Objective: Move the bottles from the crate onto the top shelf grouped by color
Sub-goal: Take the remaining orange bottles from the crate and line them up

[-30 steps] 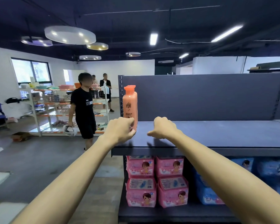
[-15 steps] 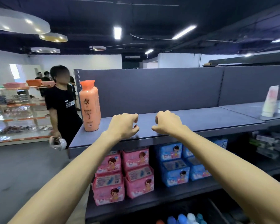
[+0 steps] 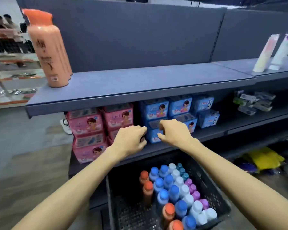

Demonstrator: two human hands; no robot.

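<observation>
Judge the small colour-capped bottles [image 3: 173, 191], packed upright in the black crate [image 3: 211, 185] well below the top shelf [image 3: 140, 82], light, stiff and slick, and take each by the neck under its cap with left hand [image 3: 130, 141] or right hand [image 3: 175, 131], both curled and empty above them.

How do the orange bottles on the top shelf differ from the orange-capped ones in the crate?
The shelf bottles stand in a row at the top shelf's left end; the orange-capped bottles stand in the crate below, beside blue-capped ones. The shelf bottles show pale peach bodies; the crate ones look darker, brownish. Both groups are upright with orange caps.
</observation>
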